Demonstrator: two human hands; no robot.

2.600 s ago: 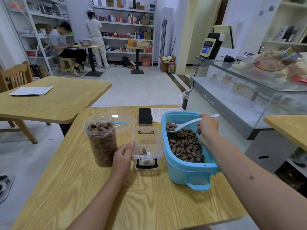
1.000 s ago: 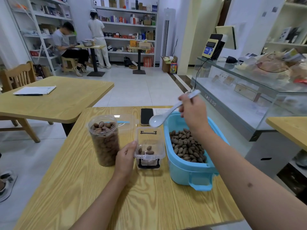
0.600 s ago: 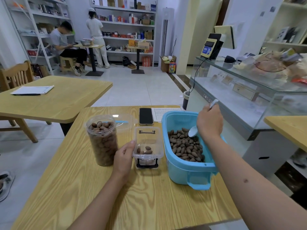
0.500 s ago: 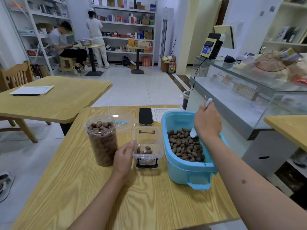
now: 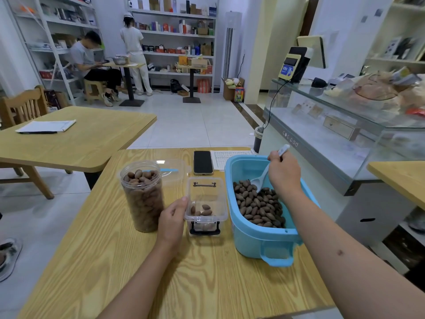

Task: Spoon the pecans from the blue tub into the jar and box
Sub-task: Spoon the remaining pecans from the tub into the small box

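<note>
A blue tub (image 5: 259,238) half full of pecans (image 5: 257,204) stands at the right of the wooden table (image 5: 138,272). My right hand (image 5: 284,173) grips a white spoon (image 5: 261,179) whose bowl dips into the pecans at the tub's far end. A small clear box (image 5: 205,203) with a few pecans in it sits left of the tub. My left hand (image 5: 172,217) rests against the box's left side, thumb at its rim. A clear jar (image 5: 142,195), full of pecans to the brim, stands left of that hand.
A black phone (image 5: 202,162) and a printed sheet (image 5: 226,156) lie behind the box and tub. A clear lid (image 5: 172,170) lies behind the jar. A glass counter (image 5: 345,139) runs along the right. Another table (image 5: 69,143) stands to the left.
My right hand brought the empty spoon from above the box back over the tub and lowered it into the pecans. The box now holds more pecans. My left hand stayed at the box.
</note>
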